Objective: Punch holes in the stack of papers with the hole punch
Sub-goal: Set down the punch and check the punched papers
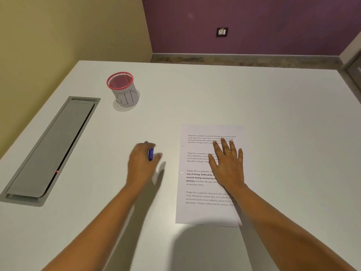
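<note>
We grip the hole punch [150, 153] in our left hand [141, 165] just left of the stack of papers [201, 212], toward the bench's [195, 94] near edge, where our right hand [227, 165] presses flat, fingers straight (light, floppy sheets, likely to slide unless pinned from above).

An office: white desk [254, 94] with cable hatch [50, 149], mesh cup [123, 89]

White tabletop [214, 90], pink-rimmed mesh cup [123, 89] marked BIN standing far left, grey recessed cable hatch [48, 149] at left edge, socket plate [222, 32] on purple wall [273, 22]
</note>
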